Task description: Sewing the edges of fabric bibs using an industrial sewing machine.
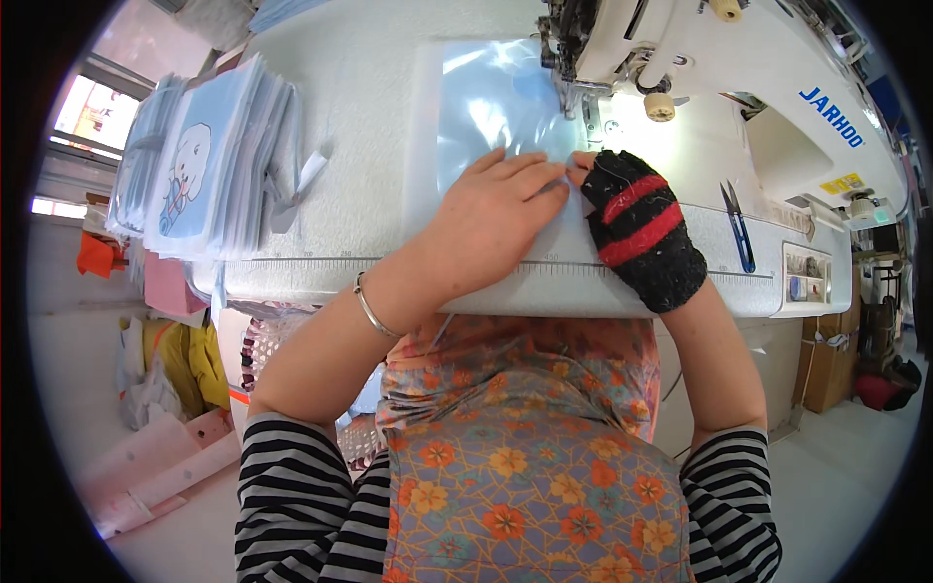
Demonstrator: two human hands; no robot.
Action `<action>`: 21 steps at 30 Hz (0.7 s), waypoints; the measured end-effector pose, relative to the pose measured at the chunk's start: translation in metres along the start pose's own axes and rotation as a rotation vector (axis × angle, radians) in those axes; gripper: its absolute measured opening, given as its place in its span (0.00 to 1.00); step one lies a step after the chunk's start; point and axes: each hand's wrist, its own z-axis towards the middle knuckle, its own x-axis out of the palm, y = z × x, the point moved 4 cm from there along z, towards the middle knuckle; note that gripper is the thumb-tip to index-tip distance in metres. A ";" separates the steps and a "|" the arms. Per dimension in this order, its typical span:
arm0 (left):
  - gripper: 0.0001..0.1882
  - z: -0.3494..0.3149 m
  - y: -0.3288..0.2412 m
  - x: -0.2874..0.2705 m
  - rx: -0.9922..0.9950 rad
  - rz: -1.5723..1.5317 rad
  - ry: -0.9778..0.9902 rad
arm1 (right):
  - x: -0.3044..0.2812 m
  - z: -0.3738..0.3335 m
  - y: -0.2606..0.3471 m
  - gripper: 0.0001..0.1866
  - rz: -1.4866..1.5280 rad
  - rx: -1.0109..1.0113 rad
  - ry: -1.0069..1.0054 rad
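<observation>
A light-blue, glossy plastic sheet [488, 102] with a clear border lies on the sewing machine bed, its right edge beside the presser foot [573, 105]. My left hand [491, 219] rests flat on its near part, fingers stretched toward the right edge. My right hand [643, 228] wears a black fingerless glove with red stripes. Its bent fingertips pinch the sheet's near right edge, just on my side of the presser foot; the glove hides most of those fingers. Under the lamp, the white sewing machine [719, 58] reaches in from the right.
At the left stands a stack of light-blue pouches [194, 160] with a printed cartoon figure. Blue-handled thread snips [741, 228] lie right of my gloved hand. A ruler strip [389, 267] runs along the table's front edge. A small parts tray [807, 277] is set in the right corner.
</observation>
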 end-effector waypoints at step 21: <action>0.16 0.039 0.059 0.013 0.035 0.000 -0.167 | 0.004 0.013 -0.006 0.25 -0.023 0.050 0.017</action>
